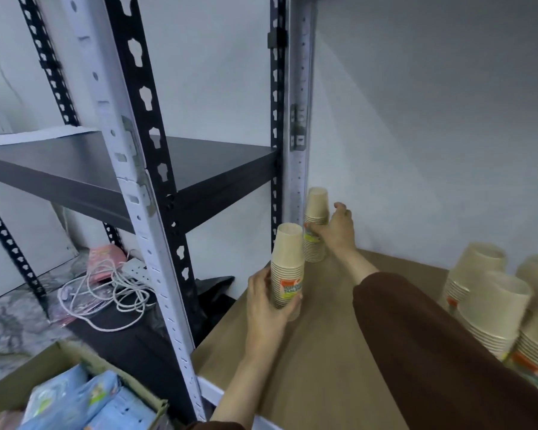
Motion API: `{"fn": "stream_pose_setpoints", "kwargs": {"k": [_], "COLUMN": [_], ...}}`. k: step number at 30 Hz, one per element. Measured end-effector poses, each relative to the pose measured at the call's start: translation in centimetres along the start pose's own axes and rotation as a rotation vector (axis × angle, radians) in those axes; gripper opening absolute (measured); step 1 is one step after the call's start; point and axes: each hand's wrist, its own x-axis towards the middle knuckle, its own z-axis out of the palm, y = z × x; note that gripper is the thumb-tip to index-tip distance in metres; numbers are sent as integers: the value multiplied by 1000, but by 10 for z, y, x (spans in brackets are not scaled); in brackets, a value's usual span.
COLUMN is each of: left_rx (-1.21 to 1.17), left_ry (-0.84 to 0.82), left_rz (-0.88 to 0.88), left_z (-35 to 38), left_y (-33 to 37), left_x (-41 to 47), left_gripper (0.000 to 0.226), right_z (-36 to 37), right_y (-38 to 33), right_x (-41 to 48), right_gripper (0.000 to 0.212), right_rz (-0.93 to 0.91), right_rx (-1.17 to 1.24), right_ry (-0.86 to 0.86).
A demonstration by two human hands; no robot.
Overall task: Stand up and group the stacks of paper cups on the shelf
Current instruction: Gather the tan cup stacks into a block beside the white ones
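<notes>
Cup stacks upright on brown shelf (323, 352): left hand (266, 301) wrapped round near stack (288, 263), right hand (336, 229) gripping rear stack (316, 225) by corner post; more stacks (491, 305) at right.

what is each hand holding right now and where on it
Left hand grips the near cup stack around its labelled lower part; right hand holds the far cup stack at mid-height.
</notes>
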Motion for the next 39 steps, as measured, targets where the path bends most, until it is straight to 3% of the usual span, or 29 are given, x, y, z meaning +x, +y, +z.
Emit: {"fn": "stream_pose_setpoints", "kwargs": {"k": [8, 18, 27, 33, 39], "left_rx": [18, 9, -91, -93, -135], "left_ry": [3, -10, 30, 55, 43], "left_rz": [2, -10, -77, -22, 5], "left_z": [1, 0, -6, -16, -17], "left_y": [-3, 2, 16, 35, 53], "left_x": [0, -1, -22, -55, -94], "left_gripper": [62, 60, 61, 58, 61], "right_z": [16, -2, -55, -91, -119], "right_y": [-2, 0, -13, -25, -5], "right_x": [16, -9, -80, -151, -207], "right_gripper": [60, 56, 55, 55, 54], "right_rz": [58, 101, 24, -102, -101], "right_rx": [8, 133, 225, 188, 136], "right_ry": [-11, 122, 188, 185, 248]}}
